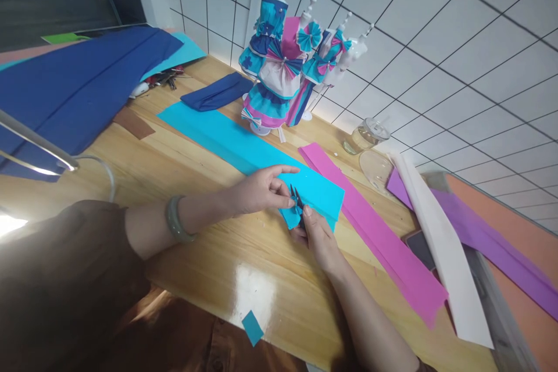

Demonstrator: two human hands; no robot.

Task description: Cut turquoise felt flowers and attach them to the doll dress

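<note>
Turquoise scrap (pixel 296 208), small and bunched: pinched between thumb and fingers of the left hand (pixel 265 190), above the front-side end of the turquoise strip (pixel 235 142), mid-desk (pixel 204 261). Right hand (pixel 321 235) closed around dark scissors (pixel 299 195), points slightly parted at the scrap; grip partly hidden. Pink strip (pixel 379 232) lies towards the desk's right side; teal square (pixel 253 328) at its front edge.

Step, as I judge it: fine trimming. Advisable — hold the folds firmly, fingertips clear of the blades, short snips with the points — turning scrap, not wrist.
</note>
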